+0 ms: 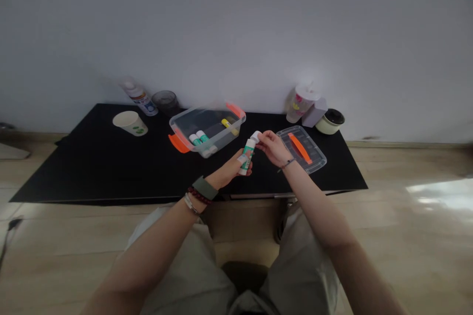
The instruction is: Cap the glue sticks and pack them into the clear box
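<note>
My left hand (233,166) is wrapped round a green and white glue stick (247,156), which tilts slightly to the right. Between the fingertips of my right hand (272,146) is a white cap (254,136), close above the top of the stick; whether the two touch I cannot tell. Just beyond my hands stands a clear plastic box (221,136) with orange clips. Inside it lie two green and white sticks (200,138) at the left and a yellow one (229,126) at the right. To the right of my right hand rests a clear lid (317,156) with an orange handle.
On the black table (121,172), a paper cup (130,123), a spray bottle (139,98) and a dark cup (166,103) stand at the left. A lidded plastic cup (300,103), a pale box (315,112) and a pot with a black lid (330,121) are at the back right.
</note>
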`<state>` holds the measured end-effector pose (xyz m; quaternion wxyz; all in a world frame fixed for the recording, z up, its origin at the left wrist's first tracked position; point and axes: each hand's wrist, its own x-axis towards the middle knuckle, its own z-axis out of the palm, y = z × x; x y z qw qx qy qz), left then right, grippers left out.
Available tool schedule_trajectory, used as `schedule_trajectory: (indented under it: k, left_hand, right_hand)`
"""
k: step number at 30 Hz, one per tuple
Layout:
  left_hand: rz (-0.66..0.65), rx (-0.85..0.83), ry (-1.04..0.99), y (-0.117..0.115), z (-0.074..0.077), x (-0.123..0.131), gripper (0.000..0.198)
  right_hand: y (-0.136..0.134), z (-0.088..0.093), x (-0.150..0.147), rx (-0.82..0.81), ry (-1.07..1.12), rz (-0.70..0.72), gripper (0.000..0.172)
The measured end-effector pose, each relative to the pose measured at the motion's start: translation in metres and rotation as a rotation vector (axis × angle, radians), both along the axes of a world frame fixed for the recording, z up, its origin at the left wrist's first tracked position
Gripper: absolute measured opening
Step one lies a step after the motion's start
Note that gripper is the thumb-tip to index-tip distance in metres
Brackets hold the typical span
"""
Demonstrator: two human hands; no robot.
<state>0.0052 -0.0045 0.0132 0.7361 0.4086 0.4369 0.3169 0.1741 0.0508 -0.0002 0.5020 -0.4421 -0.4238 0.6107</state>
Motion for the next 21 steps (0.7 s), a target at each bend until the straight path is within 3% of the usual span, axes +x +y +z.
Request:
schedule_trajectory:
  k: [5,11,17,21]
  left_hand:
    - [-0.071,0.062,0.0,-0.003,0.009,-0.003,0.045]
    - [-0.329,0.071,-0.021,-0.005,0.017,-0.019,0.047]
    - [-0.517,0.138,-0.053,-0.011,0.028,-0.022,0.049]
    - [-0.62,0.235,-0.005,-0.019,0.035,-0.017,0.052]
  right_hand:
    - [-0.016,0.016,0.008,0.198,-0.162,0.113,0.049]
    - [-0.038,0.032,0.021,0.338,-0.391,0.293,0.041]
    - [-0.069,0.053,0.031,0.66,-0.758,0.219,0.023]
    - [-0.083,0.058,0.025,0.773,-0.853,0.205,0.024]
